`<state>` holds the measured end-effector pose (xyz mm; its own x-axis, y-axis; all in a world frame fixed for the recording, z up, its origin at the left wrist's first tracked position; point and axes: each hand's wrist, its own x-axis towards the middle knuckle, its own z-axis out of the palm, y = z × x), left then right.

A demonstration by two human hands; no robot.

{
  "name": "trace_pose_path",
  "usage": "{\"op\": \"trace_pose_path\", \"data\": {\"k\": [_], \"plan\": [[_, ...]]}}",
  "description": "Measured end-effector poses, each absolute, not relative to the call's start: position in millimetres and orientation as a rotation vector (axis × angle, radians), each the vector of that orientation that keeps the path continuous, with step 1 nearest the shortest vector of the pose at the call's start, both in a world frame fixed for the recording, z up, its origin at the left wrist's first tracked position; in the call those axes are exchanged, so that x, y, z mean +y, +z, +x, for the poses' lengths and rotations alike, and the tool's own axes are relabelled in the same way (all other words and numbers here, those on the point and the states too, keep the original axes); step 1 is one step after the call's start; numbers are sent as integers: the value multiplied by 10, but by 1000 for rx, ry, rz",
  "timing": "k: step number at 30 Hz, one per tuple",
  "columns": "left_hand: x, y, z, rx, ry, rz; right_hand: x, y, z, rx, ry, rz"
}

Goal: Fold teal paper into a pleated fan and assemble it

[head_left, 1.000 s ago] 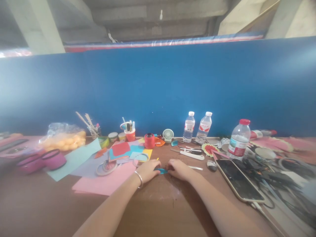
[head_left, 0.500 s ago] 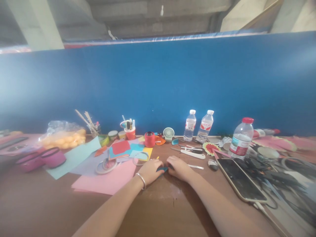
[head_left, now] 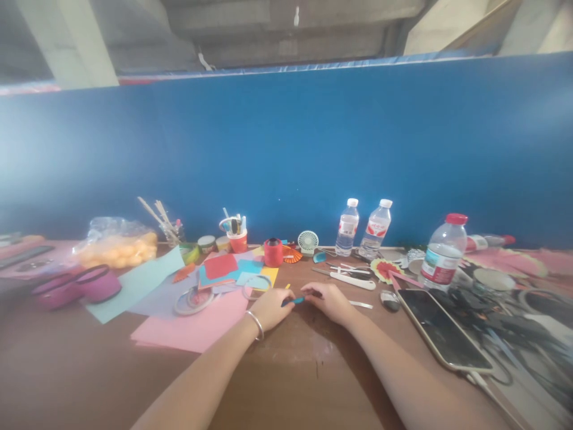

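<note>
Between my two hands, above the brown tabletop, is a small narrow piece of blue paper, which looks folded. My left hand, with a silver bangle at its wrist, is closed around the left part of the piece. My right hand has its fingers bent, and its thumb and fingertips pinch at the right end. The fingers partly hide the paper, so its full shape does not show. Just left of my left hand lie pink sheets. A white-handled knife lies beyond my right hand.
Coloured paper pieces and a tape roll lie at left. At the back stand a red tape roll, a small fan and two water bottles. Rightwards are a phone, a red-capped bottle and tangled cables.
The blue paper has tilted and shows more between my hands. My right fingers have shifted and lifted slightly at its right end. The camera view has moved a little.
</note>
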<state>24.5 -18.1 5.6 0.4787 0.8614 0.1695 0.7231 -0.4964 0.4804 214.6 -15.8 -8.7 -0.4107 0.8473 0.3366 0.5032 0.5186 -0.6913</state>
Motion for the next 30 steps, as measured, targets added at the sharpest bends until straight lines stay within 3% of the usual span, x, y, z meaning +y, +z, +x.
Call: {"op": "trace_pose_path", "data": {"k": [11, 23, 30], "plan": [[-80, 61, 69, 1071, 389, 2050, -83, -82, 2223, -1963, 792, -1133], [-90, 112, 107, 1116, 866, 2048, -51, -105, 2228, -1774, 909, -1096], [-28, 31, 160, 1020, 1072, 1690, -93, -55, 2174, -1698, 951, -1087]]}}
